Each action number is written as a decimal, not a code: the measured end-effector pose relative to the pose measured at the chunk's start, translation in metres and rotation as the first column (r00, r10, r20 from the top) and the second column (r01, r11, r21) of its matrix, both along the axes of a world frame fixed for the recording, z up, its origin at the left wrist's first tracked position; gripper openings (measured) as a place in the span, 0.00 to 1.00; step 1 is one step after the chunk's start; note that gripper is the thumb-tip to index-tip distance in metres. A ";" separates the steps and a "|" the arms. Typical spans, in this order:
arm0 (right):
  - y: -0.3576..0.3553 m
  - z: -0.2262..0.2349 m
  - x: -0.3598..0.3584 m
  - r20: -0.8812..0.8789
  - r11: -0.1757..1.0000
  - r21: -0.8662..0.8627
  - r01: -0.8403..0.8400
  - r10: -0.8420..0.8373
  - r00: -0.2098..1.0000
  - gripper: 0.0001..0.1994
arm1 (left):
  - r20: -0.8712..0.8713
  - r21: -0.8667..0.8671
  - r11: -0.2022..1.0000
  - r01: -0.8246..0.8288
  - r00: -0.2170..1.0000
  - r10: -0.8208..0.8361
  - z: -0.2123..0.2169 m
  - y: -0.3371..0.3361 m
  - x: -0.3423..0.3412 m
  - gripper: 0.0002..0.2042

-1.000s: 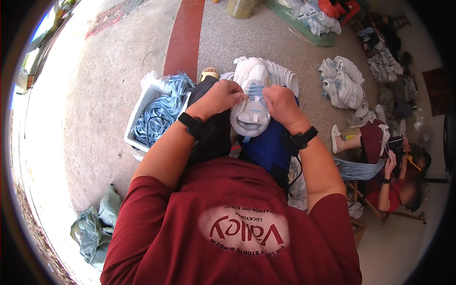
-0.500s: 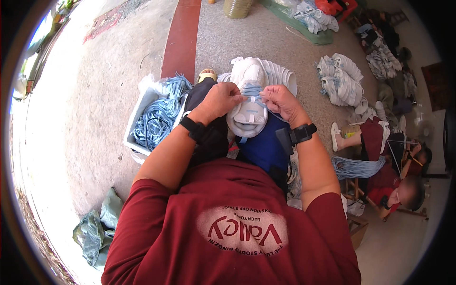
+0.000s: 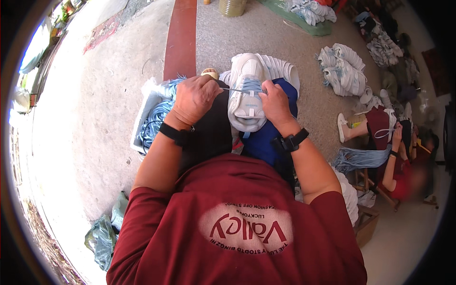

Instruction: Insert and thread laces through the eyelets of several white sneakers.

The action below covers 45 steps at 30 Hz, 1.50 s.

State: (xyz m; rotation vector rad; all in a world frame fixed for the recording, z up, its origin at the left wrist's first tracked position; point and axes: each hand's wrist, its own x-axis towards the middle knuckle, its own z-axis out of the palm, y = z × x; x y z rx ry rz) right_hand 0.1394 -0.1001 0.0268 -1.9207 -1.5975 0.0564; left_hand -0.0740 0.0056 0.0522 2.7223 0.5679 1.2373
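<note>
A white sneaker [image 3: 247, 107] with light-blue laces [image 3: 251, 84] lies across my lap, its toe pointing away from me. My left hand [image 3: 195, 99] is closed on a shoelace, stretched taut from the shoe's left side. At the shoe's right edge, my right hand [image 3: 277, 103] is closed with its thumb up against the eyelets, where the same strand runs to its fingertips. Its curled fingers are partly hidden. Beneath the sneaker is blue cloth [image 3: 259, 145] over my right leg.
To the left, a white foam box [image 3: 137, 124] holds bundled blue laces [image 3: 159, 116]. More white shoes [image 3: 285, 71] are stacked beyond the sneaker, and another pile [image 3: 342, 70] lies at right. A seated person [image 3: 396, 166] works at far right near hanging laces [image 3: 359, 158]. Green plastic [image 3: 102, 237] lies at lower left.
My left hand has moved away from the shoe to the left, drawing the lace taut. My right hand has turned and curled more closely against the shoe's right side.
</note>
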 end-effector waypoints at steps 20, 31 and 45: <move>-0.005 0.026 -0.003 0.053 0.916 -0.379 0.132 -0.121 0.991 0.11 | -0.287 -0.182 0.982 -0.047 0.958 -0.008 -0.031 -0.038 0.045 0.12; -0.001 0.017 0.004 -0.089 0.938 -0.342 0.062 -0.099 0.991 0.10 | -0.135 -0.338 0.940 0.046 0.986 -0.097 -0.039 -0.026 0.052 0.14; 0.010 0.017 0.014 0.110 0.983 -0.155 -0.097 0.115 0.987 0.06 | -0.414 -0.019 0.999 0.040 0.909 -0.044 -0.023 -0.005 0.075 0.04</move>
